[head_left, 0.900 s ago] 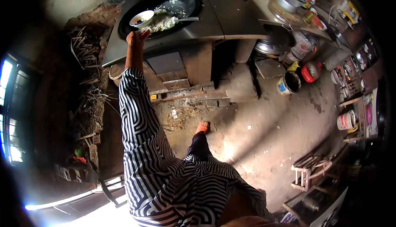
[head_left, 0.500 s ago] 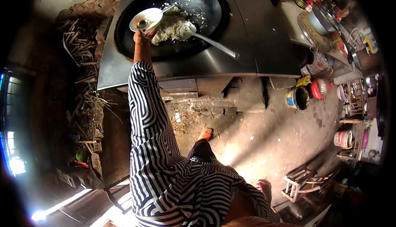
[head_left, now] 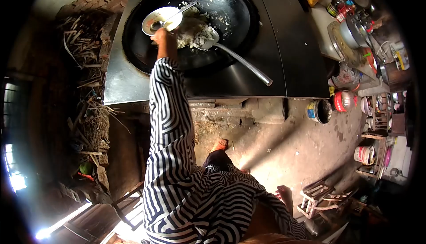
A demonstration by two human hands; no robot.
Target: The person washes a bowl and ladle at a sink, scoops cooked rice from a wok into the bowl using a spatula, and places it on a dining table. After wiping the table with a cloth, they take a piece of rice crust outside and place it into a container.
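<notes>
Over the left part of a large black wok (head_left: 204, 60), my left hand (head_left: 163, 38) is closed at the near rim of a pale bowl (head_left: 174, 15). A metal spoon (head_left: 179, 12) leans in that bowl, its handle pointing up and right past the rim. Whitish rice-like food (head_left: 190, 39) lies heaped in the wok beneath and beside the bowl, with grains scattered up the far wall. A metal spatula (head_left: 244, 62) rests with its blade in the food and its handle over the wok's near edge. My right hand (head_left: 284, 193) hangs low by my side, holding nothing, fingers loosely apart.
The wok is set in a dark metal stove top (head_left: 284, 35). Firewood (head_left: 86, 44) is stacked at left. On the right are a counter with pots (head_left: 353, 31), a bucket (head_left: 319, 111) on the floor, and a wooden stool (head_left: 315, 199).
My left hand has turned at the bowl's near rim, and more of the spoon's handle shows. The view has shifted slightly. My right hand still hangs by my side.
</notes>
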